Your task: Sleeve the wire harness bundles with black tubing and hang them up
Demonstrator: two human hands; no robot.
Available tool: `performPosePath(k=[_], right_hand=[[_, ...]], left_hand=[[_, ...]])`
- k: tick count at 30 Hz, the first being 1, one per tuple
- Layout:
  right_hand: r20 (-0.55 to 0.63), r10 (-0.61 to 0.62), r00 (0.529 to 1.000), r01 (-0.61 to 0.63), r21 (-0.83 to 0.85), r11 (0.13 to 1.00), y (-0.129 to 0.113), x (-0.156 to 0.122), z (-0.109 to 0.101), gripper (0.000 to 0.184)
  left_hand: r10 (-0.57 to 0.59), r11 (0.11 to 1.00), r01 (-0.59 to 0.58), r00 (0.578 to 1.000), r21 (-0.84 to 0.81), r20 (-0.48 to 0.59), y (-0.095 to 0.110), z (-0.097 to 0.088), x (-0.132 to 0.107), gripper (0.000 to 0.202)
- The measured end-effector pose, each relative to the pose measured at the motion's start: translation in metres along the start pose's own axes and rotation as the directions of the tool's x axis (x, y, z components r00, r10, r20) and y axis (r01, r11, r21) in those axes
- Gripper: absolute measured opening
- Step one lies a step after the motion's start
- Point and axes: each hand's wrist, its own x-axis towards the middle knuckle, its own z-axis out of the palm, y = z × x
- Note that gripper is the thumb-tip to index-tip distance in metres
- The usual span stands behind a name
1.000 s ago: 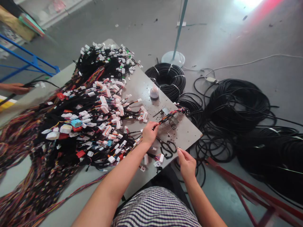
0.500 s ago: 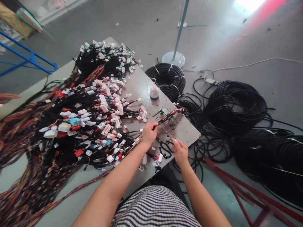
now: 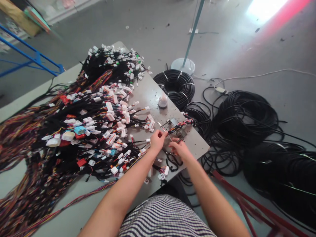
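Note:
My left hand (image 3: 157, 141) is closed in a pinch on the end of a wire bundle (image 3: 181, 124), whose black, red and white strands run right across a small metal fixture (image 3: 174, 122) at the table corner. Close beside it, my right hand (image 3: 179, 148) is closed around a thin metal rod-like tool (image 3: 169, 136). Its tip reaches up to the left fingertips; its exact kind is too small to make out. Black-handled scissors (image 3: 172, 164) lie on the table just below the hands.
Heaped wire harnesses (image 3: 103, 118) with white connectors cover the table's left part. A small clear bottle (image 3: 163, 102) stands beyond the hands. Black tubing coils (image 3: 247, 115) lie on the floor at right, near a pole on a white base (image 3: 183, 66) and a red metal frame (image 3: 237, 194).
My right hand has moved left and up toward my left hand, bringing the thin tool to the left fingertips. My left hand stays on the wire bundle. The view has shifted slightly.

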Motion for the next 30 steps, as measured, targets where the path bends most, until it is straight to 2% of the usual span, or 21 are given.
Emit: performPosePath(k=[1, 2, 4, 5, 8, 10, 12, 14, 16, 18, 21, 22, 23, 25, 26, 28, 30], right_hand=[[0.096, 0.013, 0.995, 0.002, -0.152, 0.988, -0.008, 0.005, -0.023, 0.044], [0.111, -0.009, 0.994, 0.041, -0.283, 0.958, -0.018, 0.011, -0.044, 0.038], [0.082, -0.157, 0.984, 0.178, -0.473, 0.863, -0.042, 0.027, -0.073, 0.023], [0.081, -0.238, 0.968, 0.242, -0.546, 0.802, -0.054, 0.035, -0.079, 0.018], [0.138, -0.404, 0.904, 0.383, -0.677, 0.628, -0.079, 0.055, -0.075, 0.026], [0.115, -0.545, 0.831, 0.454, -0.707, 0.543, -0.088, 0.06, -0.07, 0.024], [0.169, -0.642, 0.747, 0.537, -0.723, 0.435, -0.096, 0.06, -0.071, 0.025], [0.269, -0.658, 0.703, 0.593, -0.732, 0.335, -0.102, 0.058, -0.077, 0.028], [0.314, -0.667, 0.676, 0.613, -0.743, 0.271, -0.105, 0.056, -0.083, 0.018], [0.399, -0.685, 0.61, 0.666, -0.727, 0.17, -0.104, 0.054, -0.086, 0.012], [0.658, -0.596, 0.461, 0.772, -0.628, -0.096, -0.099, 0.055, -0.08, 0.02], [0.722, -0.54, 0.433, 0.781, -0.599, -0.174, -0.099, 0.057, -0.076, 0.023], [0.772, -0.469, 0.429, 0.781, -0.578, -0.238, -0.1, 0.06, -0.071, 0.025], [0.839, -0.262, 0.477, 0.781, -0.541, -0.311, -0.105, 0.069, -0.059, 0.021], [0.85, -0.149, 0.505, 0.79, -0.525, -0.316, -0.108, 0.074, -0.054, 0.017], [0.844, 0.004, 0.537, 0.812, -0.515, -0.276, -0.114, 0.085, -0.044, 0.012], [0.842, 0.028, 0.539, 0.83, -0.525, -0.186, -0.118, 0.095, -0.042, 0.014]], left_hand=[[-0.012, 1.0, 0.012, 1.0, -0.009, 0.004, -0.001, 0.0, 0.001, 0.034], [-0.028, 0.999, 0.029, 0.999, -0.026, 0.02, -0.001, 0.0, 0.002, 0.036], [-0.062, 0.995, 0.068, 0.994, -0.068, 0.085, -0.001, 0.0, 0.003, 0.039], [-0.074, 0.993, 0.084, 0.99, -0.078, 0.124, -0.001, 0.0, 0.003, 0.042], [-0.092, 0.992, 0.108, 0.969, -0.059, 0.227, 0.001, -0.001, 0.005, 0.053], [-0.103, 0.993, 0.113, 0.958, -0.022, 0.269, 0.003, -0.003, 0.005, 0.06], [-0.113, 0.993, 0.118, 0.948, 0.004, 0.299, 0.005, -0.005, 0.006, 0.065], [-0.12, 0.992, 0.126, 0.937, 0.0, 0.329, 0.006, -0.007, 0.008, 0.068], [-0.128, 0.989, 0.144, 0.929, -0.019, 0.347, 0.006, -0.007, 0.008, 0.069], [-0.135, 0.988, 0.153, 0.926, -0.024, 0.352, 0.004, -0.006, 0.009, 0.068], [-0.142, 0.987, 0.158, 0.922, -0.017, 0.36, -0.001, -0.004, 0.009, 0.065], [-0.147, 0.986, 0.166, 0.919, -0.02, 0.367, -0.002, -0.004, 0.01, 0.064], [-0.154, 0.984, 0.176, 0.914, -0.026, 0.375, -0.003, -0.004, 0.01, 0.064], [-0.168, 0.978, 0.203, 0.902, -0.047, 0.398, -0.003, -0.006, 0.011, 0.062], [-0.183, 0.972, 0.228, 0.89, -0.061, 0.418, -0.003, -0.008, 0.012, 0.062], [-0.212, 0.951, 0.292, 0.85, -0.097, 0.482, -0.003, -0.013, 0.013, 0.063], [-0.213, 0.923, 0.351, 0.805, -0.155, 0.554, -0.004, -0.019, 0.013, 0.061]])
